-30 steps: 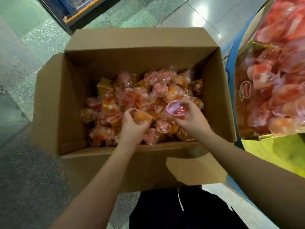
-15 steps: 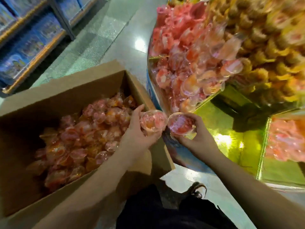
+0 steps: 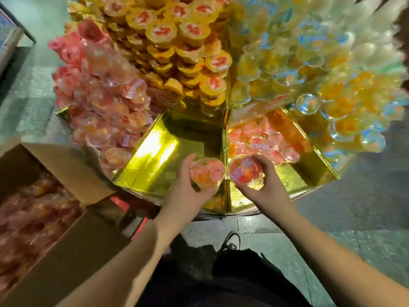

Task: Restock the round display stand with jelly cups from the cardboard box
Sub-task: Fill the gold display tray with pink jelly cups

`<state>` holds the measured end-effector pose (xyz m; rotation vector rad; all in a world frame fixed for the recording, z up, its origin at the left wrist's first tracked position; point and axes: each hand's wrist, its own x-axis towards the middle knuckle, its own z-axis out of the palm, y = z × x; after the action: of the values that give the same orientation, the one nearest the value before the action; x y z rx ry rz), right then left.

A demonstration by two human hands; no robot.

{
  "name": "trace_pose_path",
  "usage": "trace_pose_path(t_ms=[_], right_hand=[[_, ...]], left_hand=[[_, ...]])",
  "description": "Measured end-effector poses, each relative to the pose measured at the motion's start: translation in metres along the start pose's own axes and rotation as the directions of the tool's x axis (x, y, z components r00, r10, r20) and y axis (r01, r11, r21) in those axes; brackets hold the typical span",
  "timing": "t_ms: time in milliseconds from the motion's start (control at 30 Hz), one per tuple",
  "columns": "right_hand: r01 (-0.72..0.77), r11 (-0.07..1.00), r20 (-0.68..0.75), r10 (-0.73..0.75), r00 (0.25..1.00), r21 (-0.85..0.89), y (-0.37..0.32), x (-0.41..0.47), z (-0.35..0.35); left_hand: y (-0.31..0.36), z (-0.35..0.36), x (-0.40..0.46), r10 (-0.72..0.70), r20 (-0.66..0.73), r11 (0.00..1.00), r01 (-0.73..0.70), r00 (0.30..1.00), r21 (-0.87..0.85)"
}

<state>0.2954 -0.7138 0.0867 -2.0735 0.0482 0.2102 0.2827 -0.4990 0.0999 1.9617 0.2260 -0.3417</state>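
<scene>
Our left hand (image 3: 188, 191) grips one jelly cup (image 3: 207, 172), our right hand (image 3: 263, 185) another (image 3: 246, 172), display stand (image 3: 155, 160) at twelve o'clock.

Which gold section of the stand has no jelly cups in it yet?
The gold section just beyond the left hand, left of the gold divider. Its shiny floor is bare, while the section right of the divider already holds a few pink jelly cups.
</scene>
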Motion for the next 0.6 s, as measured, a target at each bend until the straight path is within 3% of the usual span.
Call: trace_pose_path(t_ms=[233, 433, 600], right_hand=[[-0.177, 0.983, -0.14, 0.183, 0.973, 0.056, 0.088, 0.003, -0.078], [-0.312, 0.949, -0.258, 0.291, 0.921, -0.043, 0.149, 0.027, -0.107], [-0.362, 0.908, -0.254, 0.306, 0.917, -0.211, 0.178, 0.053, -0.117]], left_hand=[[0.034, 0.119, 0.035, -0.046, 0.107, 0.997, 0.039, 0.993, 0.065], [0.031, 0.189, 0.071, -0.023, 0.194, 0.964, -0.03, 0.981, 0.264], [0.017, 0.238, 0.099, -0.011, 0.228, 0.938, -0.069, 0.974, 0.34]])
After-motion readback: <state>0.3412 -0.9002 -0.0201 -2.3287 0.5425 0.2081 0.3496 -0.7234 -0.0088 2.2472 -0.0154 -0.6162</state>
